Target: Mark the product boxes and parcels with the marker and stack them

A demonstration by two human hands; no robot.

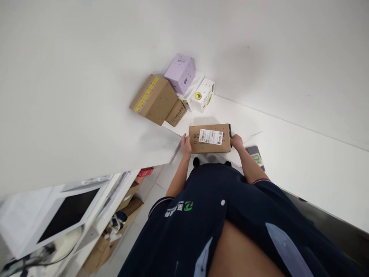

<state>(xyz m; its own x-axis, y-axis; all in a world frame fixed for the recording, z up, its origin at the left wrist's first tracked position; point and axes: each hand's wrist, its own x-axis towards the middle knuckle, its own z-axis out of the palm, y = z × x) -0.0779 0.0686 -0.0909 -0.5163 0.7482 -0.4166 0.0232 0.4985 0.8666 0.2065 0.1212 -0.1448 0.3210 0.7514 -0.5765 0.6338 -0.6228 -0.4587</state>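
Beyond the labelled carton [210, 139], boxes [180, 77] stand clustered.

The white tabletop [305, 161] bears brown cartons [158, 100], white boxes [204, 94] and a dark flat item [255, 158].

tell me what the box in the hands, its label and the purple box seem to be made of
Held box: probably cardboard, matte, going by its plain brown colour and straight, crisp edges.
Its label: likely paper, white and flat, with dark print.
Purple box: perhaps coated card, mostly matte, judging by its even colour, dark print and lack of glare.
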